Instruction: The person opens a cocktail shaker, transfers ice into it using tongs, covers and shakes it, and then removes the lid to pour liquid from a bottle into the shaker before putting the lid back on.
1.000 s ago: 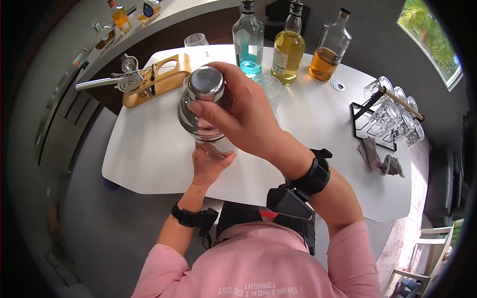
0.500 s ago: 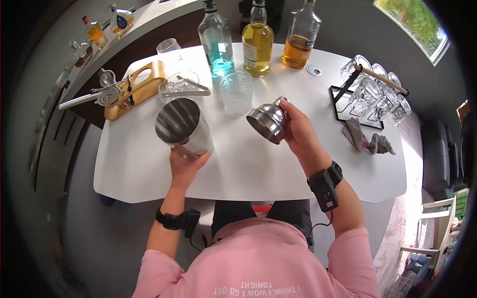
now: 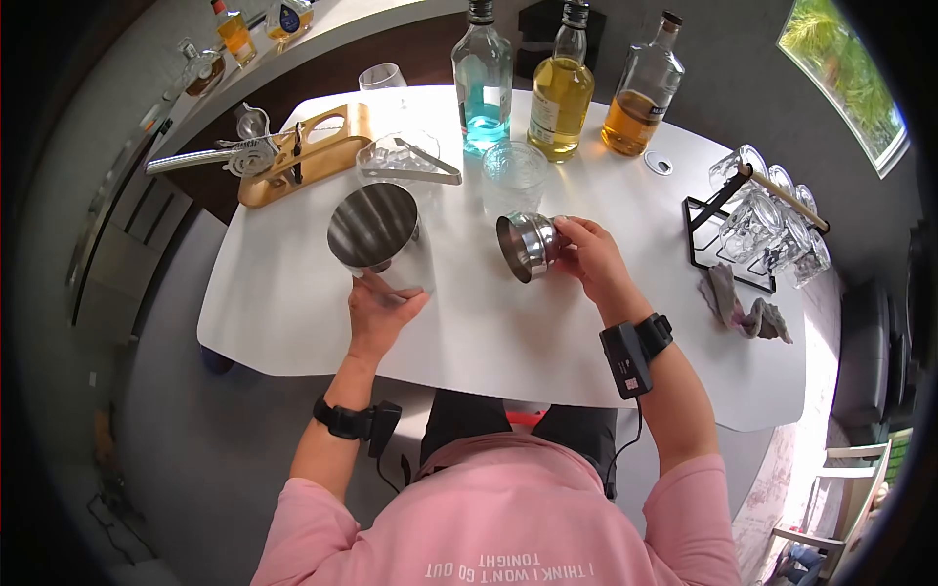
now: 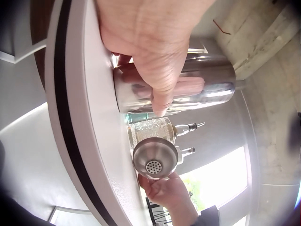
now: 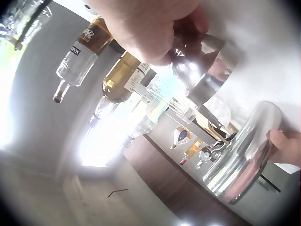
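My left hand (image 3: 381, 317) grips the lower side of a steel cocktail shaker tin (image 3: 408, 256), whose open top faces up toward me. In the left wrist view the base of the tin is right at the tabletop. To its right, my right hand (image 3: 594, 262) holds the domed shaker lid (image 3: 531, 246) by its narrow capped end. This lid lies on its side, wide mouth toward the tin, and small strainer holes (image 4: 154, 167) show inside it. Just behind the lid stands a textured clear glass (image 3: 513, 174).
Behind the tin sits a glass bowl (image 3: 376, 168) of ice with tongs (image 3: 430, 166) across it. Three bottles (image 3: 561, 103) line the back. A wooden bar-tool stand (image 3: 327, 161) is left; a rack (image 3: 696, 234) of glasses and a grey cloth (image 3: 747, 311) are right.
A second ago my right hand gripped the lid on top of the tin. The lid came off and moved right, then turned further onto its side near the table.
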